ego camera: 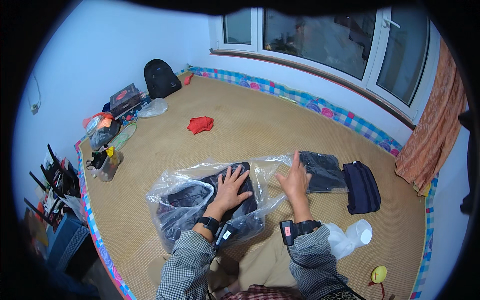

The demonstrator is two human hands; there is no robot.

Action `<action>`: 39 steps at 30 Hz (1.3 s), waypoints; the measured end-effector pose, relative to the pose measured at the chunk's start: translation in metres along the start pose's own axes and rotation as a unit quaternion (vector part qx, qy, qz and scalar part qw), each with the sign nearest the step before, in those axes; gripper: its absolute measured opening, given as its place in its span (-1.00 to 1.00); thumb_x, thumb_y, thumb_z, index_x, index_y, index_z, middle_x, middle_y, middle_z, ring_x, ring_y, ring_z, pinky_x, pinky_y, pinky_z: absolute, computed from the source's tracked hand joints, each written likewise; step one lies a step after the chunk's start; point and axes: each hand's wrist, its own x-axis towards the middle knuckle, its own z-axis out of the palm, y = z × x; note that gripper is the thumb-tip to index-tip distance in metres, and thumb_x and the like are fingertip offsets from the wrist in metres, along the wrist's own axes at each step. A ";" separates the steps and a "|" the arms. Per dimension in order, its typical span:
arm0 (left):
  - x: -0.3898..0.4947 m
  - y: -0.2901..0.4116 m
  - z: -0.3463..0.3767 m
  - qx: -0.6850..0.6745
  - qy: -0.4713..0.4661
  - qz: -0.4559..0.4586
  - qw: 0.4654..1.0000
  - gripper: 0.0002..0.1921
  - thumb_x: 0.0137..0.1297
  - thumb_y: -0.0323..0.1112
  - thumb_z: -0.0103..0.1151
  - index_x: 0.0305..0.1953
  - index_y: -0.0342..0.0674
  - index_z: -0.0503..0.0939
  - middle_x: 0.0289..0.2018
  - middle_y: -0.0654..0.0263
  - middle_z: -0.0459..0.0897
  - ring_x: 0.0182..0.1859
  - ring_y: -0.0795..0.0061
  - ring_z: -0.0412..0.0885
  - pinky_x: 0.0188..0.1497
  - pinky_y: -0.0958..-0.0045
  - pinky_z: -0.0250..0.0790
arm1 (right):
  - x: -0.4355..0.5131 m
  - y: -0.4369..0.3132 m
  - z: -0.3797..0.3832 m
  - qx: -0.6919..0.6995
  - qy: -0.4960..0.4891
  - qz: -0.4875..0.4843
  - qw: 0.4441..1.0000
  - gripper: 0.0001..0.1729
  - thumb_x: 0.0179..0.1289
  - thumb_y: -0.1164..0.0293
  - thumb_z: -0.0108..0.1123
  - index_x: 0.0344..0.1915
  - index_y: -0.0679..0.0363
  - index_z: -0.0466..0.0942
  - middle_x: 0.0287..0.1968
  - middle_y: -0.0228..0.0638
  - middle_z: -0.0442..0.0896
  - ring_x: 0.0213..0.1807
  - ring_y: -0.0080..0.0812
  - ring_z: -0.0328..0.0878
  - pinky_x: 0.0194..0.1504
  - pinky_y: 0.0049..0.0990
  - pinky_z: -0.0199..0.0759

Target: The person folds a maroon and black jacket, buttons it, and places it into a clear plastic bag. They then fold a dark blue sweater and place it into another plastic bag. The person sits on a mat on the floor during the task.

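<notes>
A large clear plastic bag [161,187] lies before me with dark folded clothing [187,197] inside. My left hand [232,189] rests on the dark clothing at the bag's right part, palm down with fingers spread. To its right, my right hand [296,178] has its fingers apart beside the stretched-out film of the bag; whether it touches the film is hard to tell. Just beyond that hand lies a flat black folded item [322,172] in clear plastic. A navy folded garment [362,187] sits next to it.
White plastic wrapping [350,236] and a yellow round object [378,274] lie at right on the woven mat [247,131]. Farther off is a red cloth [200,125]. A black backpack [162,78], boxes [125,99], rackets [125,137] and a plastic bin [107,167] line the left side.
</notes>
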 end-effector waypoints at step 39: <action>0.056 -0.051 0.034 -0.028 -0.250 0.065 0.966 0.10 -0.11 0.37 0.44 0.36 -0.30 0.36 0.34 -0.02 0.41 0.41 -0.03 0.33 0.44 0.09 0.16 | -0.004 -0.106 -0.082 0.388 -0.175 -0.186 0.886 -0.74 0.46 0.36 0.18 -0.21 0.38 0.65 -0.39 -0.32 0.68 -0.31 -0.62 0.56 -0.27 -0.57 0.45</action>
